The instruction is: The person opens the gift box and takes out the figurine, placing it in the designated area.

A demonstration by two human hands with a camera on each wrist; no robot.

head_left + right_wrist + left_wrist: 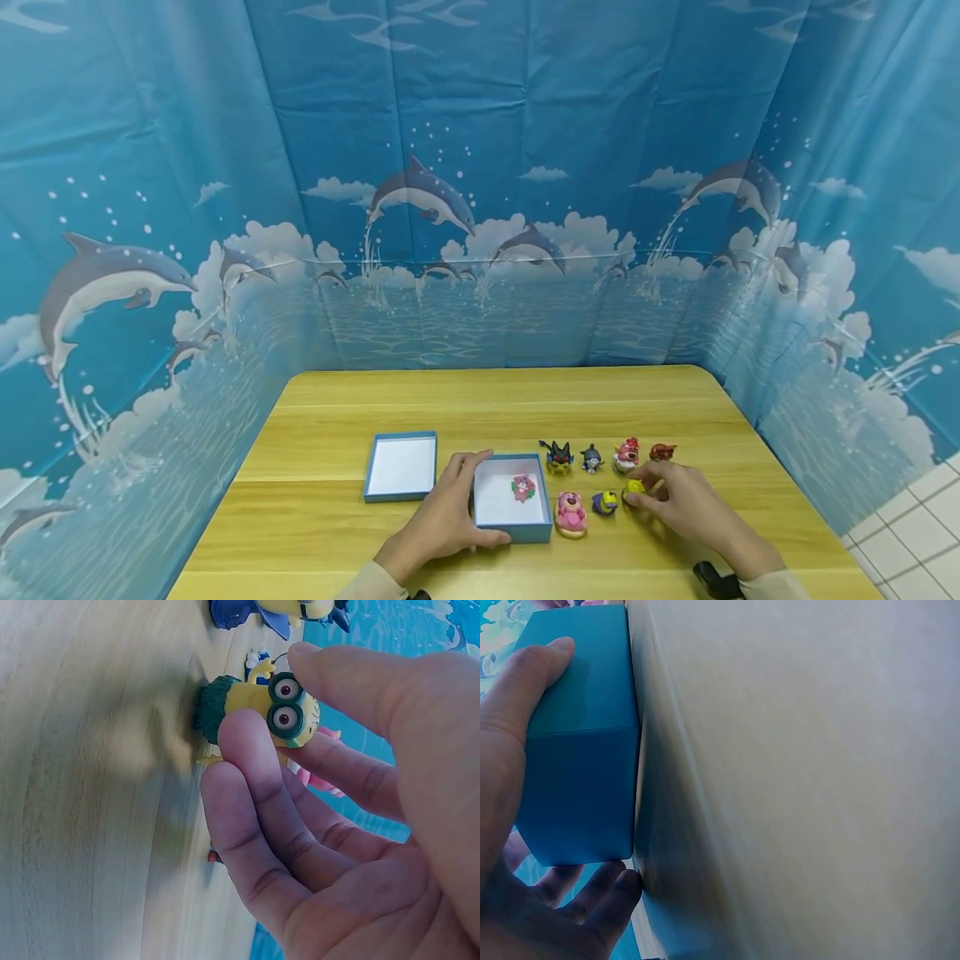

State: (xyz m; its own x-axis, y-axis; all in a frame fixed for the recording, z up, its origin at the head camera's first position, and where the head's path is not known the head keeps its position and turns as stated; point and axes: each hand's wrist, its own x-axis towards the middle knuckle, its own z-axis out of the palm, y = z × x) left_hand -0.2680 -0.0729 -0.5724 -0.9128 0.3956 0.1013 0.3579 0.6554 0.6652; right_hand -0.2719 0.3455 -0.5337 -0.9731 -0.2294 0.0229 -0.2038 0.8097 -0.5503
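My left hand (446, 517) grips a square blue box (525, 532) at its left side, thumb on the near wall and fingers at the far one. In the left wrist view the blue box (577, 795) sits on the table between thumb and fingers. Inside its white interior lies a small pink-and-green figure (522, 487). To the right, my right hand (682, 500) pinches a yellow minion figurine (247, 697) with green goggles and a green skirt, thumb at its head. The figurine is upright, close to the tabletop.
A shallow blue lid (402, 467) lies left of the box. Right of the box stand a pink bear (572, 514), a purple-and-yellow figurine (604, 502), a black horned figurine (558, 457), a grey one (591, 458), a pink-and-red one (627, 455) and a reddish-brown one (662, 452).
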